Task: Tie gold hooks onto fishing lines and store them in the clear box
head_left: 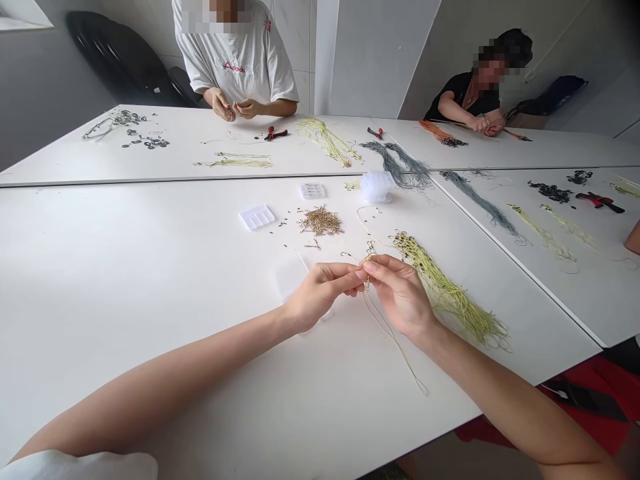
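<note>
My left hand [325,287] and my right hand [400,293] meet above the white table, thumbs and fingertips pinched together. Between them is a fishing rig, a pale yellow line [393,337] with hooks [371,248] sticking up over the fingers. The line's looped end hangs down over the table. Just what each fingertip presses on is partly hidden. Beside my right hand lies a bundle of yellow-green lines [450,287] with dark hooks at its far end. A pile of small brass-coloured swivels or clips [321,221] is beyond my hands. Under my left wrist is a clear plastic box [290,273].
A small compartment box [257,217], another box with small parts [313,191] and stacked clear boxes [377,187] stand farther back. Across the table, two people work with line; pliers [276,133], grey line bundles [397,163] and orange lines [443,133] lie near them.
</note>
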The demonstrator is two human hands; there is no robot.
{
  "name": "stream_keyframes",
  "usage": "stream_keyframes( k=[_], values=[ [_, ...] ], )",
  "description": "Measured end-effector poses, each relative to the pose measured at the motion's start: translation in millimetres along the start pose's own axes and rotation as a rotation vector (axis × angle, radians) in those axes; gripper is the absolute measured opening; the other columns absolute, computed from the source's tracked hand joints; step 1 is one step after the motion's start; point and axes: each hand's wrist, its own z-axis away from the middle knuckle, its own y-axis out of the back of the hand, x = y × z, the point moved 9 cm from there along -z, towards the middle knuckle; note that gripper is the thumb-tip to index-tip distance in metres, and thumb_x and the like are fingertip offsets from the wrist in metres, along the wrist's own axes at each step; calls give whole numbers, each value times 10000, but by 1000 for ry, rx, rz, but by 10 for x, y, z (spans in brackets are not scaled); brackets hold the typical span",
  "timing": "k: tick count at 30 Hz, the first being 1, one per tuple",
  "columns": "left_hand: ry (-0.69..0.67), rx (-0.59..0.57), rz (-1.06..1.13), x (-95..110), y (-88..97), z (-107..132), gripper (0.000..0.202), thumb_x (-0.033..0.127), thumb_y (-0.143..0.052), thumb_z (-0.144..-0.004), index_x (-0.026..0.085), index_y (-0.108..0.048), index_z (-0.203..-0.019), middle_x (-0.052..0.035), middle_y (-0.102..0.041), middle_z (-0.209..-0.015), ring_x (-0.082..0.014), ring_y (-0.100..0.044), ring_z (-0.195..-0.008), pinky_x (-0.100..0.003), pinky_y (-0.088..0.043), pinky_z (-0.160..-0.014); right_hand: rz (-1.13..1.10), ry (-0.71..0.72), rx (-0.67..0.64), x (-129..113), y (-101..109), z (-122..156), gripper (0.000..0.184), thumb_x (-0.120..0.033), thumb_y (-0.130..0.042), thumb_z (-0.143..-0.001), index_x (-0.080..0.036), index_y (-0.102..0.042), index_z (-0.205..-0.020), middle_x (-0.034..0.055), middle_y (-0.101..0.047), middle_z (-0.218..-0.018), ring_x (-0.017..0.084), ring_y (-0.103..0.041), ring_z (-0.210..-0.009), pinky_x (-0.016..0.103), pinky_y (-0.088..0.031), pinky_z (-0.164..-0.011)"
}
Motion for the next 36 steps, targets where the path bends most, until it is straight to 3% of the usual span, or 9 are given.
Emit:
stream_keyframes(
  k=[8,16,26,31,36],
  values=[
    [22,7,62,-17,0,6,208,322,-663,-853,156,-723,-744,-28,-583,-744,-130,-461,-750,-300,-369,-764,35,13,16,-25,-5,13,100,-239,-693,-808,-232,-722,-712,-6,-635,-675,156,-564,-641,355,-468,-669],
    [53,-38,182,-23,-81,13,270,333,-652,-868,157,-661,-665,13,-453,-686,-115,-383,-719,-286,-337,-751,47,8,111,15,133,14,51,-218,-729,-774,-249,-748,-738,3,-666,-764,147,-557,-758,314,-451,-740],
    [10,-32,134,12,-91,18,274,324,-628,-874,170,-605,-648,19,-351,-679,-131,-322,-716,-293,-301,-720,20,-33,84,57,71,33,49,-251,-717,-781,-249,-740,-738,5,-662,-757,160,-566,-728,346,-466,-724],
    [-46,33,-27,83,-31,24,269,326,-619,-863,177,-608,-639,9,-392,-677,-147,-361,-738,-302,-305,-725,34,-10,53,28,16,44,56,-284,-712,-790,-267,-748,-751,5,-652,-720,176,-575,-692,394,-482,-736],
    [-118,48,-57,182,-17,34,273,308,-612,-873,172,-609,-637,-3,-477,-719,-147,-409,-771,-300,-329,-749,74,39,67,-22,26,45,63,-290,-710,-798,-284,-772,-794,13,-674,-816,179,-563,-750,397,-466,-767]
  ],
)
